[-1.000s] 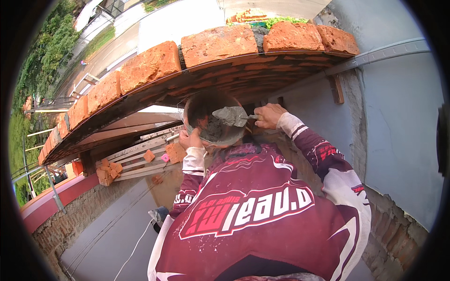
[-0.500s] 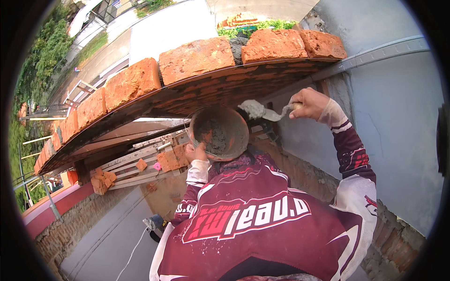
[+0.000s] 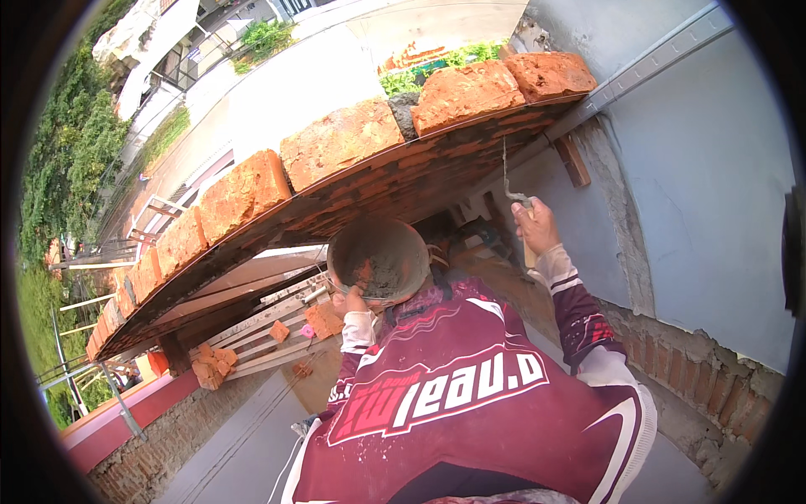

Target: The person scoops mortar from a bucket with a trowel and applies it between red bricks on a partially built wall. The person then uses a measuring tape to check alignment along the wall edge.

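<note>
My left hand [image 3: 349,301] is closed on the near left rim of a round bucket [image 3: 416,249], fingers over its edge. Wet grey mortar [image 3: 388,274] lies in the bottom of the bucket. My right hand [image 3: 539,225] is wrapped round the wooden handle of a trowel [image 3: 505,168]. The blade points up and is seen edge-on, close to the near face of the brick wall [image 3: 382,191]. Whether mortar is still on the blade cannot be made out. Orange bricks [image 3: 342,143] run along the wall's top, with grey mortar in one joint.
A thin string runs along the wall's near top edge. To the right stands a grey plastered wall [image 3: 697,185] with a metal strip [image 3: 642,63]. Below left, broken bricks [image 3: 214,365] lie by wooden slats [image 3: 252,340]. A street and trees show beyond the wall.
My right hand has turned the trowel from lying sideways with a mortar load near the bucket to pointing up beside the wall. My left hand keeps its hold on the bucket. The view has shifted.
</note>
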Demonstrator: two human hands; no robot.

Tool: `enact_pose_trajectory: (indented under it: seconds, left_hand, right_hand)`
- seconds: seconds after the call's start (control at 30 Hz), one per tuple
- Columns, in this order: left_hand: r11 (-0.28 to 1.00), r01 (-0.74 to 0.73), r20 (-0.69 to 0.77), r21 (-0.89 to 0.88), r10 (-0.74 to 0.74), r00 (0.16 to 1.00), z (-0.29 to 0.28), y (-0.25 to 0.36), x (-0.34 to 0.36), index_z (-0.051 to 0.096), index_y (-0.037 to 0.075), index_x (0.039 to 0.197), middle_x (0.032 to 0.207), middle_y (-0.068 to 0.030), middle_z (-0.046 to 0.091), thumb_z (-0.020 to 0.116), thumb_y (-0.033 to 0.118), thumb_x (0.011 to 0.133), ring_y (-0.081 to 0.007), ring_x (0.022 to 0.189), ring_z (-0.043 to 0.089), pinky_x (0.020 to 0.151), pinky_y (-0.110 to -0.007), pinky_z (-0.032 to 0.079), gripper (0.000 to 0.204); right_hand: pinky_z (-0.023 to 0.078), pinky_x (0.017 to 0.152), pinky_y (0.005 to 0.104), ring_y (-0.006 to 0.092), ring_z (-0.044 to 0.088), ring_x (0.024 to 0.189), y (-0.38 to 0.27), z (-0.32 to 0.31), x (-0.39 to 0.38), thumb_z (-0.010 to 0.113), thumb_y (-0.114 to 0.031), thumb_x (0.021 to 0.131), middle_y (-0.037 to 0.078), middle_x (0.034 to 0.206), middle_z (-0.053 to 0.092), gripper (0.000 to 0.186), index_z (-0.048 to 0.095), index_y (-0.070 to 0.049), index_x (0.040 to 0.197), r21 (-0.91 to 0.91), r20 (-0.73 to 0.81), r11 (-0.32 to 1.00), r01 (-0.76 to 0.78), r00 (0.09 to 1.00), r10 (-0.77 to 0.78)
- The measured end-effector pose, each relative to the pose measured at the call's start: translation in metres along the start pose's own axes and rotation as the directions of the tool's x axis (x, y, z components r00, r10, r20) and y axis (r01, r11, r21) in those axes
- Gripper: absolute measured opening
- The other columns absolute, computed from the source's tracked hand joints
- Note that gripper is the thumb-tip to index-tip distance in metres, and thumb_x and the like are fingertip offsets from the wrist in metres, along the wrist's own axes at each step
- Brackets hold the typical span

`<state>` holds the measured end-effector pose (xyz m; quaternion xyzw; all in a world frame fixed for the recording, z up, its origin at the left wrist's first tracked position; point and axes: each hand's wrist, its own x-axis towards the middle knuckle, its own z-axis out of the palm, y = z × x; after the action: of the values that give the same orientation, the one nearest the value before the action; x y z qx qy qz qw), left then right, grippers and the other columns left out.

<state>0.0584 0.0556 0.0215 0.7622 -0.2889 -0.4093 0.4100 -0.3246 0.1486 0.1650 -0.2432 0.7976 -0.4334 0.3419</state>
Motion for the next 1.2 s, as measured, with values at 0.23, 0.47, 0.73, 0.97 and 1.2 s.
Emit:
enact_pose_trajectory:
  seconds: [0.23,0.47,0.73,0.97,1.2]
  left_hand:
    - [0.953,0.241,-0.108,0.183,-0.224,0.968,-0.068,-0.018,0.063,0.056,-0.003,0.074,0.070,-0.0119,0.063,0.066,0.004,0.062,-0.0243,0.063,0.061,0.058,-0.040,0.049,0.018]
    - [0.852,0.365,-0.199,0.375,-0.311,0.929,-0.144,-0.032,0.123,0.061,-0.006,0.079,0.072,-0.0145,0.065,0.069,0.016,0.065,-0.0271,0.066,0.064,0.062,-0.042,0.052,0.027]
    - [0.838,0.447,-0.121,0.312,-0.432,0.894,-0.191,-0.064,0.166,0.061,-0.005,0.081,0.074,-0.0148,0.066,0.070,0.018,0.066,-0.0274,0.067,0.064,0.062,-0.042,0.052,0.029]
    - [0.831,0.473,-0.075,0.294,-0.473,0.878,-0.204,-0.076,0.180,0.062,-0.005,0.084,0.076,-0.0152,0.066,0.070,0.020,0.066,-0.0277,0.067,0.064,0.062,-0.042,0.052,0.031]
    - [0.823,0.488,-0.058,0.293,-0.494,0.868,-0.212,-0.080,0.187,0.063,-0.004,0.086,0.077,-0.0155,0.066,0.070,0.021,0.066,-0.0279,0.068,0.063,0.063,-0.042,0.052,0.034]
  right_hand:
    - [0.056,0.049,0.0283,0.0103,0.056,0.062,-0.012,0.195,0.010,0.057,-0.029,0.099,0.003,0.082,0.051,0.026,0.046,-0.006,0.103,0.648,-0.254,0.745,0.161,0.967,0.012]
    - [0.056,0.046,0.0346,0.0167,0.057,0.058,-0.046,0.268,0.025,0.058,-0.018,0.097,0.009,0.084,0.053,0.025,0.040,-0.002,0.106,0.722,-0.192,0.690,0.046,0.972,0.136]
    - [0.054,0.046,0.0323,0.0143,0.057,0.057,-0.031,0.296,-0.011,0.059,-0.018,0.097,0.007,0.083,0.054,0.023,0.042,-0.006,0.105,0.759,-0.043,0.646,-0.079,0.984,0.171]
    - [0.054,0.046,0.0332,0.0141,0.056,0.054,-0.050,0.258,0.014,0.058,-0.021,0.097,0.007,0.081,0.054,0.023,0.043,-0.005,0.102,0.725,-0.347,0.663,0.190,0.931,0.113]
    - [0.053,0.045,0.0321,0.0132,0.057,0.054,-0.038,0.285,-0.022,0.059,-0.016,0.095,0.006,0.078,0.053,0.020,0.043,-0.006,0.101,0.630,-0.131,0.773,0.080,0.991,0.004]
